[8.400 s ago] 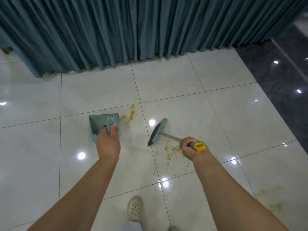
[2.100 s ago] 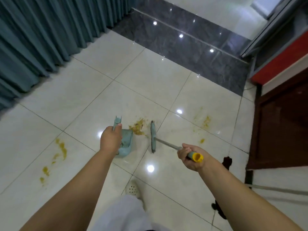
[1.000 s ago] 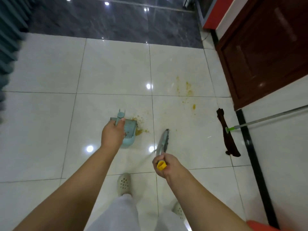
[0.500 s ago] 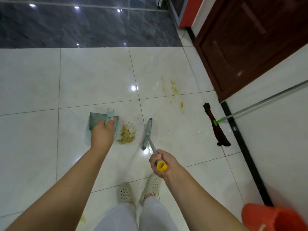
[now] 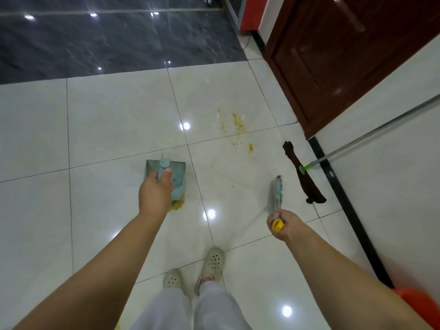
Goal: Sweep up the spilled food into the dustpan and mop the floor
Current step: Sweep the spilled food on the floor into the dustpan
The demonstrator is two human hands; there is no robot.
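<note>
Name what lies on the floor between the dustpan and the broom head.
In the head view, mostly bare glossy tile separates the dustpan from the broom head, with only a few tiny yellow crumbs.

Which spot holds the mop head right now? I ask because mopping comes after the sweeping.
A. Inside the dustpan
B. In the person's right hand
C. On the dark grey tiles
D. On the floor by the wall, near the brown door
D: the dark mop head lies on the white floor beside the wall's black baseboard, just below the brown door, with neither hand on it.
</note>
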